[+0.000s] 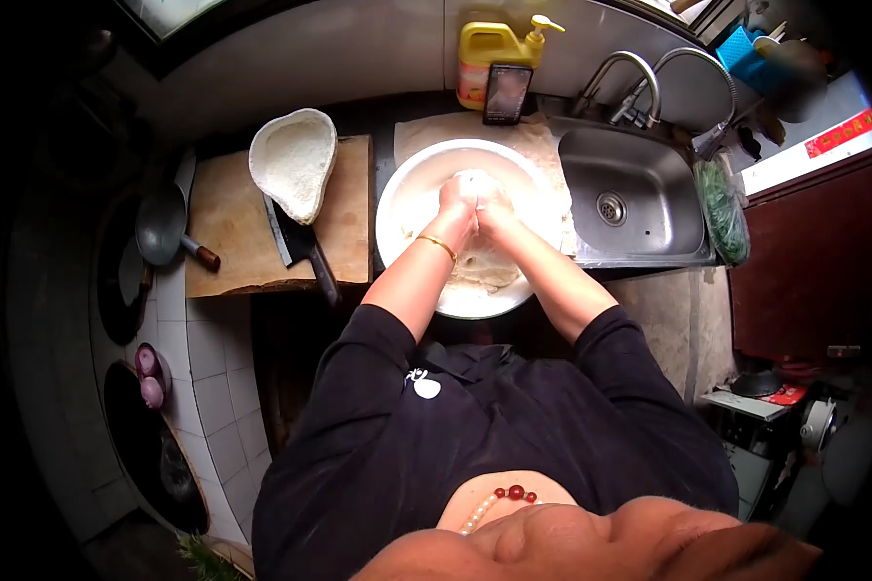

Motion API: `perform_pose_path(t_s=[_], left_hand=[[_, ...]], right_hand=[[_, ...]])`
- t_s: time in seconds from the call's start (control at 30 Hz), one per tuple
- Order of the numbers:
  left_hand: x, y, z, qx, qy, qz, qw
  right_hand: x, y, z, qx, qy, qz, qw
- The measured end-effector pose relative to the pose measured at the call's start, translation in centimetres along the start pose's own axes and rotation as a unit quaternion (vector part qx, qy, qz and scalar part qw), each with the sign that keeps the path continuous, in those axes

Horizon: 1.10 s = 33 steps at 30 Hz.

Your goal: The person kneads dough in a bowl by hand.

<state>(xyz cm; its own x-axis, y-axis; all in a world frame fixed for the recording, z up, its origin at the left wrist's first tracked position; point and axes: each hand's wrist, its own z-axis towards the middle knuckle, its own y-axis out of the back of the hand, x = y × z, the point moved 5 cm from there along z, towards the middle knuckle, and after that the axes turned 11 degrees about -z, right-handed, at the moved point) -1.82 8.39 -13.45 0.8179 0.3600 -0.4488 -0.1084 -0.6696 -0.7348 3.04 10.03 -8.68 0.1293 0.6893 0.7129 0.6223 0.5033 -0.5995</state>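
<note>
A wide white basin (389, 215) stands on the counter in front of me, with pale, floury dough (489, 273) in its near part. Both my hands are inside it, pressed together toward its far side. My left hand (453, 198), below a gold bracelet, is closed against my right hand (494, 199), whose fingers are closed too. White dough or flour (473, 182) shows between them and coats the fingers. Glare hides the finger detail.
On the left, a wooden board (225, 218) bears a flour-filled scoop-shaped container (297, 160) and a cleaver (298, 254). A ladle (162, 228) lies beside it. Behind the basin stand a phone (507, 95) and a yellow pump jug (484, 48). A steel sink (635, 184) adjoins on the right.
</note>
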Motion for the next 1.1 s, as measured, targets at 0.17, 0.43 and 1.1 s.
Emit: perform_pose_path(t_s=[0.17,0.43,1.1], left_hand=[[-1.1,-2.0,-1.8,-0.031,-0.012,0.092,0.995],[-1.7,-3.9,-3.0,0.045,-0.182,0.400,0.897],[0.9,-1.2,-1.9,0.175,-0.077,0.459,0.868]], right_hand=[[1.1,0.4,-0.7,-0.001,0.010,0.017,1.000],[2.3,1.4,-4.3,-0.038,0.026,-0.038,0.998],[2.0,2.4,-1.0,0.007,0.032,-0.132,0.991]])
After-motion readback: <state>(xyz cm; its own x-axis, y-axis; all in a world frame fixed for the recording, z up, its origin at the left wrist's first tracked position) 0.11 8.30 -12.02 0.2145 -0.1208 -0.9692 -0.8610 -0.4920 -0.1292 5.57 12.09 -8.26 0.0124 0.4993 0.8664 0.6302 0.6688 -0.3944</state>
